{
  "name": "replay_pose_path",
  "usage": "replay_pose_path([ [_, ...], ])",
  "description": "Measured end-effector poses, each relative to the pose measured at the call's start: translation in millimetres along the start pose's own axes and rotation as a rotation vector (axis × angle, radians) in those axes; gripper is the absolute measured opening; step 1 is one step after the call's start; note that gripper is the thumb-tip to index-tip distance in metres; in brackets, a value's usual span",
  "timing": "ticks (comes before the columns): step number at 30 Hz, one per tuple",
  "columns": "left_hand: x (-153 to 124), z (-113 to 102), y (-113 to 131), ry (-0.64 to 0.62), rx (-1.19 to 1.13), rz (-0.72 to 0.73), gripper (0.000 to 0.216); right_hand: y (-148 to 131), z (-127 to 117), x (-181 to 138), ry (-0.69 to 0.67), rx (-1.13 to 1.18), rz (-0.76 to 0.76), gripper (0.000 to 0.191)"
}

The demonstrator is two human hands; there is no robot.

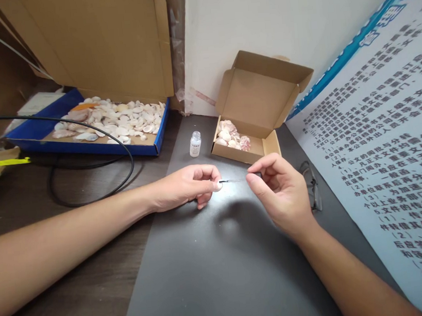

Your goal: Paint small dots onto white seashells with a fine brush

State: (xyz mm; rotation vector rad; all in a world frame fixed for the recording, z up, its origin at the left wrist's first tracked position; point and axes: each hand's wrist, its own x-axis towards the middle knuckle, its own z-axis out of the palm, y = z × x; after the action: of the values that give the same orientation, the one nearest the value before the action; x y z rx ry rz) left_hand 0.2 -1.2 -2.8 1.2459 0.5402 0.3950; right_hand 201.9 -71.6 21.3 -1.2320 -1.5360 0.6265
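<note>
Pinched between the fingertips of my left hand (198,183) is a small pale seashell (218,185). My right hand (281,186) grips the dark cap of a thin brush (231,181), the cap mostly hidden by the fingers. The brush's dark tip reaches left to the shell and appears to touch it. Beyond my left hand stands a small uncapped bottle (195,144) with a pale label or whitish contents. Past both hands, an open cardboard box (232,152) holds several pale and pinkish shells (230,136).
A blue tray (104,149) at the back left is heaped with shells (127,118). A black cable (133,164) loops over the wooden table. Glasses (314,189) lie right of my right hand, near a printed poster (393,114). A dark mat (205,275) lies beneath.
</note>
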Motion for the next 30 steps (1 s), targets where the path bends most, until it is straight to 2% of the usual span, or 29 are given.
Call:
replay_pose_path([
  [8,-0.5,0.6,0.3,-0.012,0.073,0.030,0.028,0.7,-0.9,0.0,0.004,0.020,-0.034,0.009],
  [15,-0.1,0.4,0.3,-0.001,-0.016,0.009,0.025,1.0,-2.2,1.2,0.025,-0.007,-0.003,0.008],
  [18,-0.6,1.5,1.7,0.014,-0.044,0.002,0.022,0.6,-1.5,1.3,0.006,0.031,-0.002,0.007],
  [22,-1.5,2.4,3.3,0.023,-0.070,-0.020,0.018,0.2,-0.2,0.9,0.005,-0.031,0.017,0.011],
  [27,-1.2,2.2,3.8,0.016,-0.087,-0.029,0.016,1.1,-0.8,0.5,-0.023,0.049,-0.013,0.008],
  [30,-0.9,1.9,3.7,0.010,-0.093,-0.031,0.016,0.6,-0.7,0.5,-0.027,-0.005,0.002,0.011],
])
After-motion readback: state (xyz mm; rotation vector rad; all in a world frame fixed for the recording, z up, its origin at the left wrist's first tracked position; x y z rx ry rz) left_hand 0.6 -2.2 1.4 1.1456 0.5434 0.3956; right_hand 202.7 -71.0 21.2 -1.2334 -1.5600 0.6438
